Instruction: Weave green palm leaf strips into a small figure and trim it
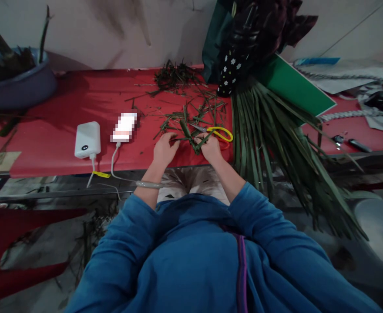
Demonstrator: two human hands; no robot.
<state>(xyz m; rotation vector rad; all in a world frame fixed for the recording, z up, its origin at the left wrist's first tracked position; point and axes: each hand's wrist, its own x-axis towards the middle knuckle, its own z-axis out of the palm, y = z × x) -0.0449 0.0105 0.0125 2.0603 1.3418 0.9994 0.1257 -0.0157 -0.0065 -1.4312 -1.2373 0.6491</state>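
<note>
Between my hands, above the front edge of the red table, is a small woven piece of green palm leaf [194, 144] with loose strip ends sticking out. My right hand [210, 148] pinches it from the right side. With bent fingers, my left hand [166, 150] grips a thin leaf strip [181, 139] that runs toward the woven piece. Scissors [222, 131] with yellow handles lie just behind my right hand, blades pointing left. Cut leaf scraps [207, 108] are scattered beyond both hands.
A white power bank [87, 139] and a lit phone [124, 127], both cabled, lie left. Long palm leaves [260, 126] hang over the edge on the right, near a green board [300, 89]. A purple basin [18, 87] stands far left. A red chair [21, 221] is below.
</note>
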